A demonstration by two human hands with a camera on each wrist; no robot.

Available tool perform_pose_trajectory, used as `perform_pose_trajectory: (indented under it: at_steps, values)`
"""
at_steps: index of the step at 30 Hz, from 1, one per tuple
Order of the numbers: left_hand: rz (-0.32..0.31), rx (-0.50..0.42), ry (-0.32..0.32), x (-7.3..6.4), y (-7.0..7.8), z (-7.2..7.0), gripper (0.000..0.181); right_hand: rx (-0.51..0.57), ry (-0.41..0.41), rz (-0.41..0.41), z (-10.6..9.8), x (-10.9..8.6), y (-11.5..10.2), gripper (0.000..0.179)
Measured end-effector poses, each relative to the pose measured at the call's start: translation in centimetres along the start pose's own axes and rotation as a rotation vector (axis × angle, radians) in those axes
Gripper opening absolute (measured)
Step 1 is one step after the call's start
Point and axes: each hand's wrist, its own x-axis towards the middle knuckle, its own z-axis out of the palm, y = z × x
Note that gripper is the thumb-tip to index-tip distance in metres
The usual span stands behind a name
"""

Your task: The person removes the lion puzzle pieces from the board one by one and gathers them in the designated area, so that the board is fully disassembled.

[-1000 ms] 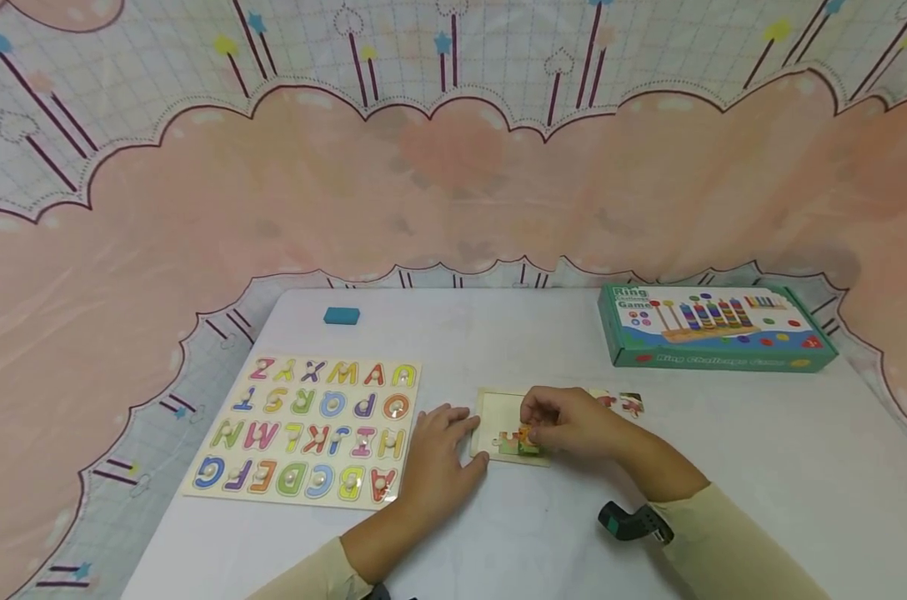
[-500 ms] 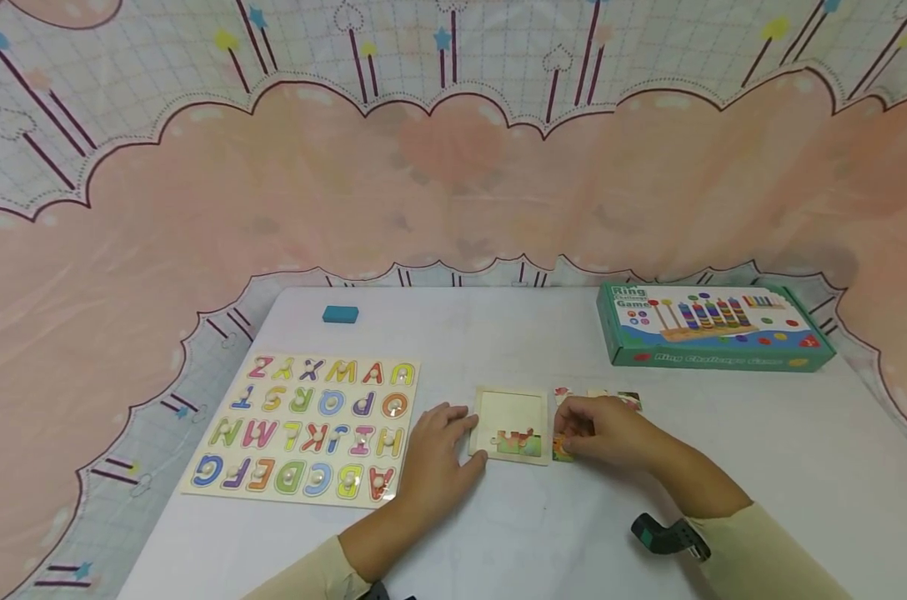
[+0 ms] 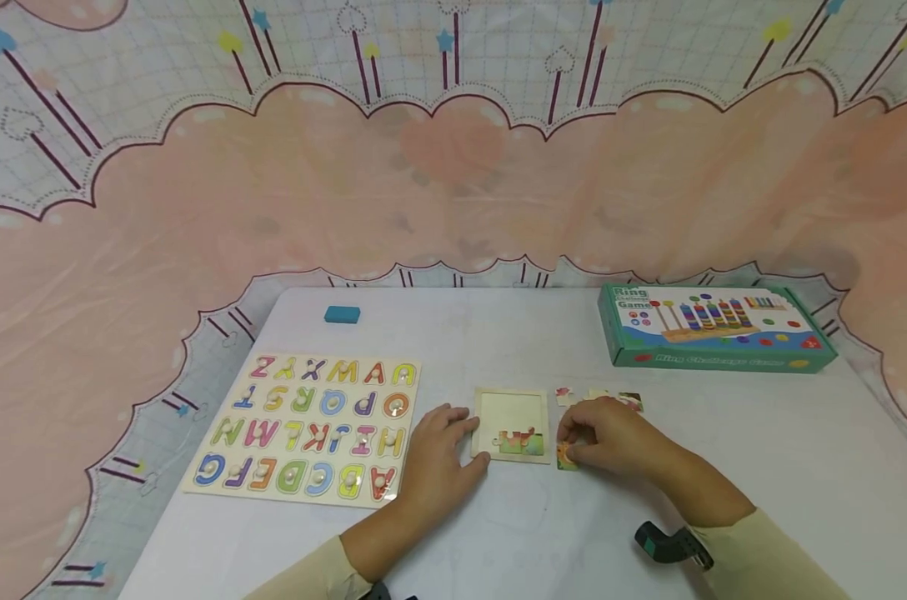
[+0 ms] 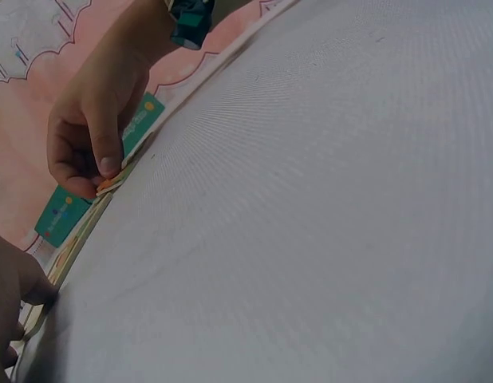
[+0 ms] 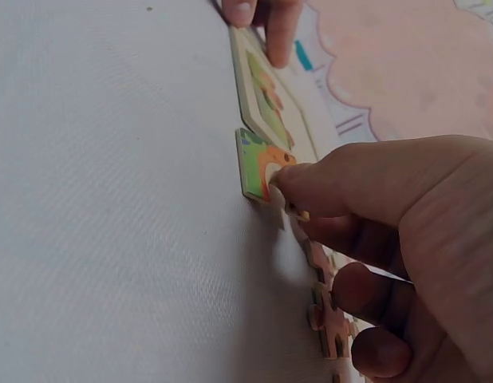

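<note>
A small square wooden puzzle tray (image 3: 513, 408) lies on the white table, with joined picture pieces (image 3: 521, 443) along its near edge. My left hand (image 3: 440, 454) rests at the tray's left side, fingers spread and touching its rim. Just right of the tray, my right hand (image 3: 614, 435) pinches a green and orange jigsaw piece (image 5: 254, 163) between thumb and fingers. In the right wrist view this piece sits close beside the tray's edge, slightly tilted. Behind the right hand are loose jigsaw pieces (image 3: 630, 401), partly hidden by it.
To the left lies a wooden alphabet board (image 3: 303, 433) with knobbed letters. A blue block (image 3: 342, 315) is near the table's far edge. The green Ring Challenge Game box (image 3: 716, 327) stands at the back right. A patterned cloth (image 3: 453, 192) hangs behind.
My right hand has moved right, taking the green and orange jigsaw piece from over the tray to the table beside it. The left hand has stayed in place.
</note>
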Motion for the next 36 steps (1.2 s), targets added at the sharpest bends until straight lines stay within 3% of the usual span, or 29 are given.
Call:
perform_pose_trajectory:
  at_steps: [9,19,25,30,36]
  values:
    - [-0.011,0.0,-0.003,0.1,0.2,-0.1,0.043,-0.079,0.001,-0.012,0.2,-0.3,0.2,0.019]
    - [-0.025,-0.014,-0.019,0.1,0.3,-0.1,0.04,-0.033,0.016,-0.041,-0.2,0.3,-0.1,0.016]
    - [-0.018,-0.021,-0.041,0.2,0.3,-0.1,0.046,-0.006,-0.007,-0.053,-0.2,1.6,-1.0,0.016]
    - [0.027,-0.02,-0.052,0.6,0.4,0.3,0.05,0.003,-0.024,-0.118,0.2,3.1,-2.0,0.02]
    - [0.066,-0.013,-0.061,0.8,0.7,0.7,0.053,-0.019,-0.086,-0.139,1.5,4.8,-2.8,0.025]
